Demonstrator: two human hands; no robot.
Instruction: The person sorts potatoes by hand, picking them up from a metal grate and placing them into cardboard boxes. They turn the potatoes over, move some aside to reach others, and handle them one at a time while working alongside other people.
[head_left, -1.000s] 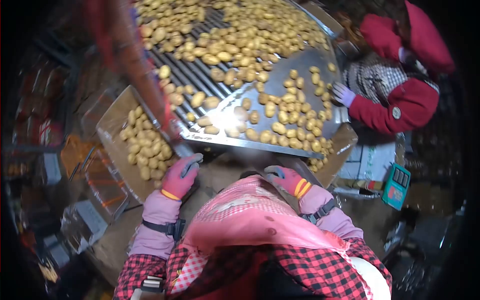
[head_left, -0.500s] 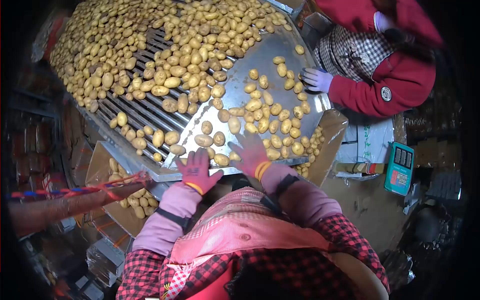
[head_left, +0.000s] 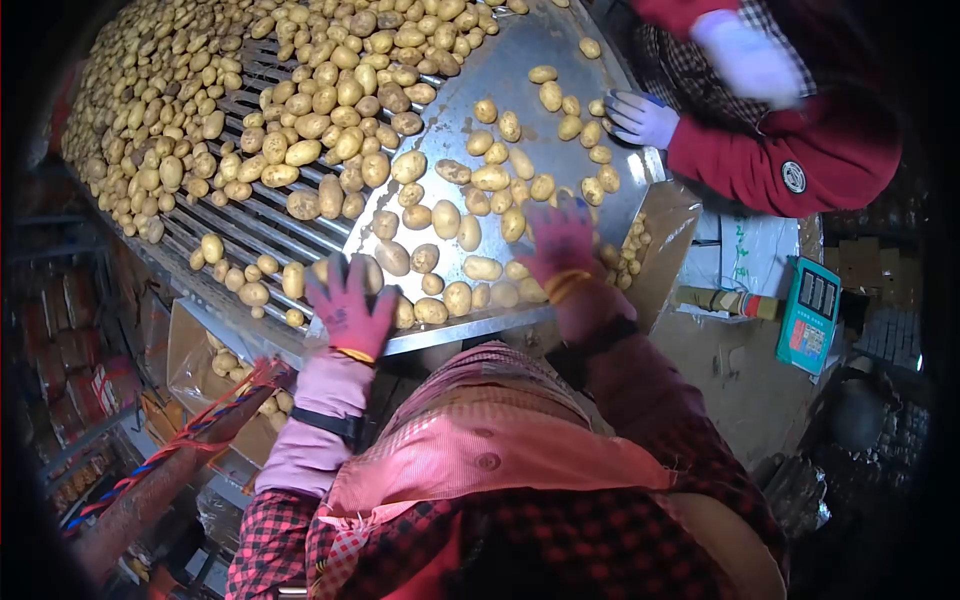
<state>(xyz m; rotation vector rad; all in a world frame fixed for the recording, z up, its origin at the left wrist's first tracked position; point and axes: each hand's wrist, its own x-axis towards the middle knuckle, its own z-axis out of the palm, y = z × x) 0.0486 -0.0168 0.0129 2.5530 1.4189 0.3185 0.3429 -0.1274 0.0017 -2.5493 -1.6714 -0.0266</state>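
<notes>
My left hand (head_left: 350, 312), in a pink glove, lies with fingers spread at the front edge of the metal sorting table (head_left: 460, 325). Its fingertips touch potatoes there, one of them partly hidden beneath the fingers. Farther right, my right hand (head_left: 562, 242), gloved in pink too, reaches over the smooth metal with its fingers apart, among loose potatoes (head_left: 490, 178). Between my hands several potatoes (head_left: 430, 310) sit along the lip. Neither hand grips anything that I can see.
A big heap of potatoes (head_left: 330, 95) covers the slatted grate (head_left: 255, 228). At the right, a co-worker's gloved hand (head_left: 642, 120) rests on the table. Cardboard boxes (head_left: 668, 225) stand below both sides; a teal scale display (head_left: 808, 312) is at right. A roped bar (head_left: 170, 480) juts in lower left.
My right hand has moved right and farther in over the metal, and potatoes have shifted right. My left hand has moved onto potatoes at the edge. The co-worker's upper hand has moved into clearer view.
</notes>
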